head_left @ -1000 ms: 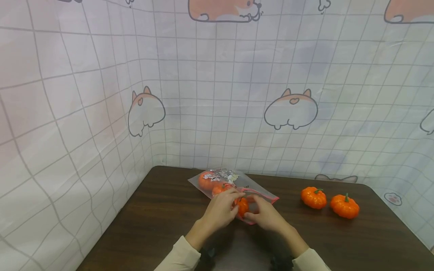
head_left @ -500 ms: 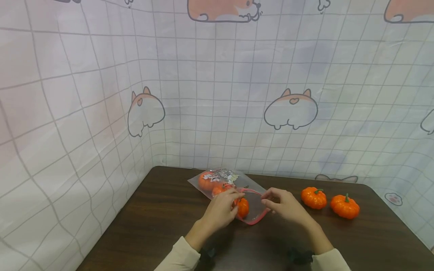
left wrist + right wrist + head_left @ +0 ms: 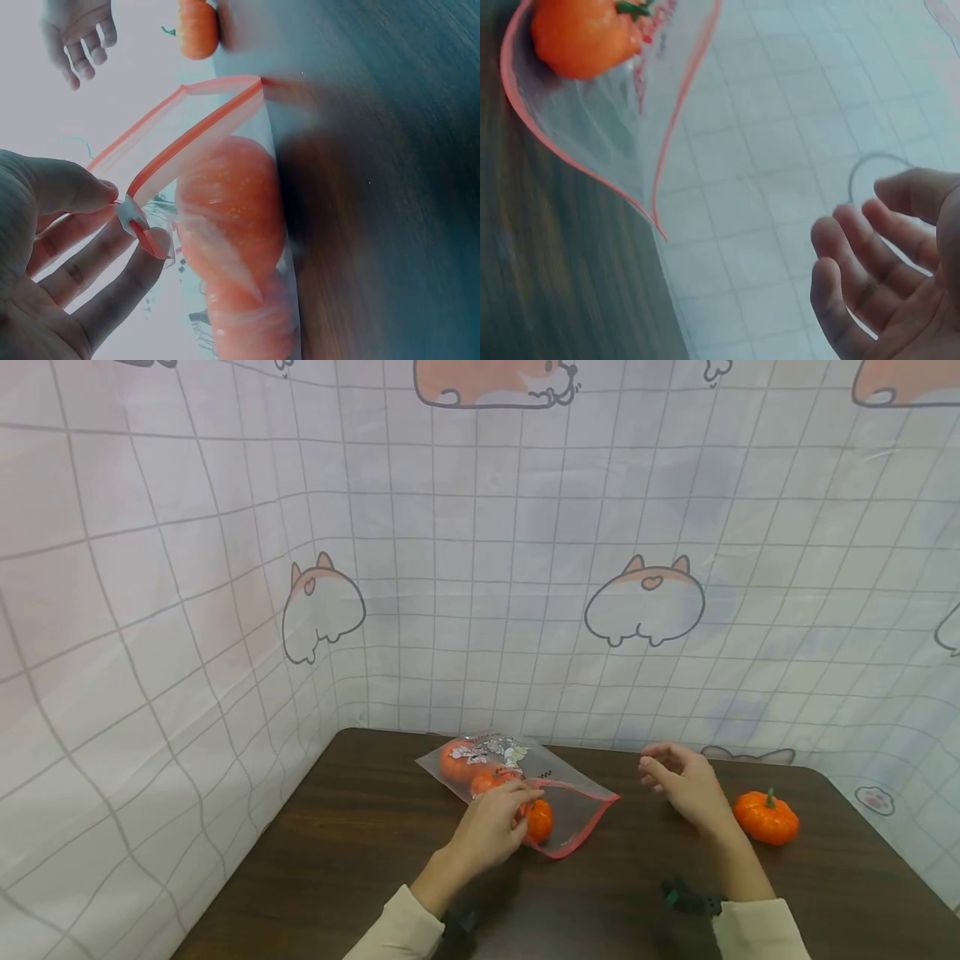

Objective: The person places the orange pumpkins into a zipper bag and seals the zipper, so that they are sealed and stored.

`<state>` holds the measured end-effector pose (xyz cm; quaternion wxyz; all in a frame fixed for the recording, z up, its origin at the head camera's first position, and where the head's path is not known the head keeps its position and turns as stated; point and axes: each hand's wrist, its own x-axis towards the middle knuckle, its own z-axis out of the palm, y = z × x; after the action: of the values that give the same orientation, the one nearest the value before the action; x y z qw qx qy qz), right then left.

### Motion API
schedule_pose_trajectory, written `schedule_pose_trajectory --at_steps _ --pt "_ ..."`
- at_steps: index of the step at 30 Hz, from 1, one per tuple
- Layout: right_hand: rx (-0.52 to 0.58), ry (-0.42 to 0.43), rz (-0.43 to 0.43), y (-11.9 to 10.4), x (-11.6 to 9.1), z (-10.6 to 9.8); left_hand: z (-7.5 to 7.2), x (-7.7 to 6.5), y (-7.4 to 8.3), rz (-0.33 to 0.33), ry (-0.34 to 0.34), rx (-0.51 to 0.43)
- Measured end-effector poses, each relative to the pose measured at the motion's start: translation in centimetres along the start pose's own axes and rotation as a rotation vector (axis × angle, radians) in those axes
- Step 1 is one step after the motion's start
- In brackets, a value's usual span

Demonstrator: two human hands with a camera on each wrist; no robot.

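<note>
My left hand (image 3: 491, 827) pinches the red-edged rim of a clear zip bag (image 3: 202, 142) between thumb and fingers, and the bag's mouth gapes. Inside lie several small orange pumpkins; one pumpkin (image 3: 585, 37) sits just within the mouth, and another pumpkin (image 3: 456, 762) rests at the far end. The bag lies on the table with cartoon prints on its film. My right hand (image 3: 686, 785) hovers to the right of the bag, fingers loosely bent and holding nothing. It covers most of one loose pumpkin, while a second loose pumpkin (image 3: 767, 817) stands beyond its wrist.
The dark wooden table (image 3: 360, 835) runs back to a white gridded cloth (image 3: 480, 610) printed with cartoon dogs. This cloth also hangs along the left side. Black wrist straps show under both forearms.
My right hand has left the pumpkin at the bag's mouth, passed the bag's right edge and moved right toward the loose pumpkins. The left hand stays at the rim.
</note>
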<state>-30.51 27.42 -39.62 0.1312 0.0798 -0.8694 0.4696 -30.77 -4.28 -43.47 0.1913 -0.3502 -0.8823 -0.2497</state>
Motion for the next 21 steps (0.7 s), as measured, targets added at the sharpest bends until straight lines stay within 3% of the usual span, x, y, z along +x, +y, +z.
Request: schedule_pose_trajectory --at_steps 12,21 --pt "-0.095 0.164 0.149 3.3 -0.1 -2.2 0.3 -0.1 0.0 0.013 -0.007 -0.033" --pt "-0.018 0.162 0.189 5.1 -0.5 -2.9 0.3 -0.1 0.0 0.018 0.029 -0.020"
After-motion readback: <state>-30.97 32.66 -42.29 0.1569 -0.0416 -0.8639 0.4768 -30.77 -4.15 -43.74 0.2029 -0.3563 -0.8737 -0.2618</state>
